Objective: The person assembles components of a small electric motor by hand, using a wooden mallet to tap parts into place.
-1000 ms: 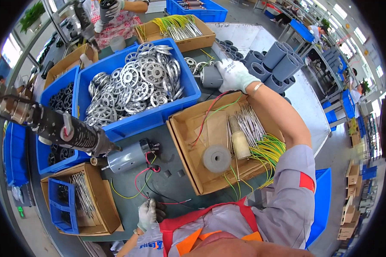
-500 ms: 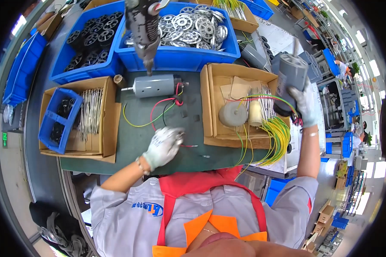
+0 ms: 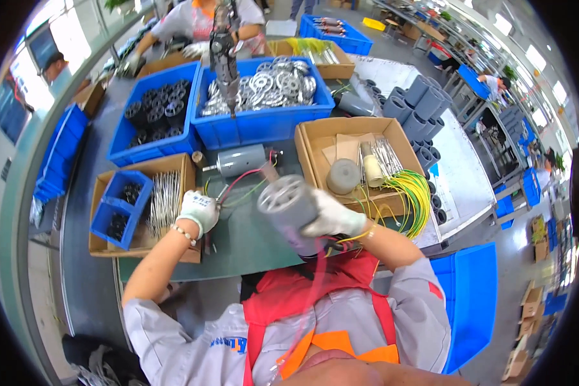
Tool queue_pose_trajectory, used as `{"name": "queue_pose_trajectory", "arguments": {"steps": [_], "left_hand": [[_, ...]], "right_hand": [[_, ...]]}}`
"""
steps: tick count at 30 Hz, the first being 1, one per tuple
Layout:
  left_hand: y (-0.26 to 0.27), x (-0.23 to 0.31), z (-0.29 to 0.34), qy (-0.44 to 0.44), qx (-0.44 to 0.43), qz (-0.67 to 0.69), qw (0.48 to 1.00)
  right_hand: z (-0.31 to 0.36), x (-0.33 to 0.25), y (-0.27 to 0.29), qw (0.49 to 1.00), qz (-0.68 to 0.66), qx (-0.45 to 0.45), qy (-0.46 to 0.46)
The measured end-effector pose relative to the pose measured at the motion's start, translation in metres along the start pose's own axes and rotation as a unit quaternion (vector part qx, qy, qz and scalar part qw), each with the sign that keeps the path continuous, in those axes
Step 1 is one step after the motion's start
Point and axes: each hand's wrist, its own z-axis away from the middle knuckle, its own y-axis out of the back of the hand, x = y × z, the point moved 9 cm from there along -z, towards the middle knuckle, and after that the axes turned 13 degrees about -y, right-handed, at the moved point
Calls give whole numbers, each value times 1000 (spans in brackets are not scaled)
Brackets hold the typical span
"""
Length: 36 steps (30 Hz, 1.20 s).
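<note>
My right hand [image 3: 338, 215], in a white glove, is wrapped round a grey cylindrical motor [image 3: 291, 209] above the front of the green mat. The motor's slotted end cap faces away from me, and its wires trail near my apron, blurred. Beside the left cardboard box, my gloved left hand [image 3: 198, 211] is closed; a small metallic tip shows at its fingers, too small to name. Another grey motor [image 3: 241, 161] lies on its side on the mat, with red and green wires running toward my left hand. Above it hangs a powered screwdriver [image 3: 225, 64], tip down.
A blue bin [image 3: 270, 122] holds silvery end caps; another blue bin [image 3: 154, 151] holds black parts. Metal rods and a small blue tray [image 3: 121, 209] fill the left box. The right cardboard box [image 3: 309, 145] contains rods, rolls and yellow-green wires [image 3: 412, 199]. Grey tubes [image 3: 421, 109] stand right. A co-worker works opposite.
My right hand has brought the motor from the far right to the middle, in front of me. My left hand has moved left, toward the left box. The view has tilted up.
</note>
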Motion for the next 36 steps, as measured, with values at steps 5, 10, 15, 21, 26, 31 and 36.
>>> {"name": "queue_pose_trajectory", "arguments": {"steps": [5, 10, 15, 21, 26, 31, 36], "left_hand": [[40, -32, 46, 51, 299, 177, 936], [77, -20, 107, 105, 432, 381, 810], [66, 9, 109, 97, 462, 512, 717], [32, 55, 55, 98, 490, 711, 495], [-9, 70, 15, 124, 406, 790, 441], [-8, 67, 7, 106, 403, 801, 430], [8, 63, 7, 54, 367, 806, 462]], "right_hand": [[-38, 19, -50, 926, 362, -76, -75], [-72, 60, -73, 820, 550, -152, -46], [-87, 72, -70, 799, 569, -191, -41], [-77, 41, -47, 832, 551, -5, 64], [9, 26, -67, 828, 487, 170, 220], [50, 85, -49, 869, 463, 139, 108], [90, 30, 21, 880, 317, 310, 171]]}}
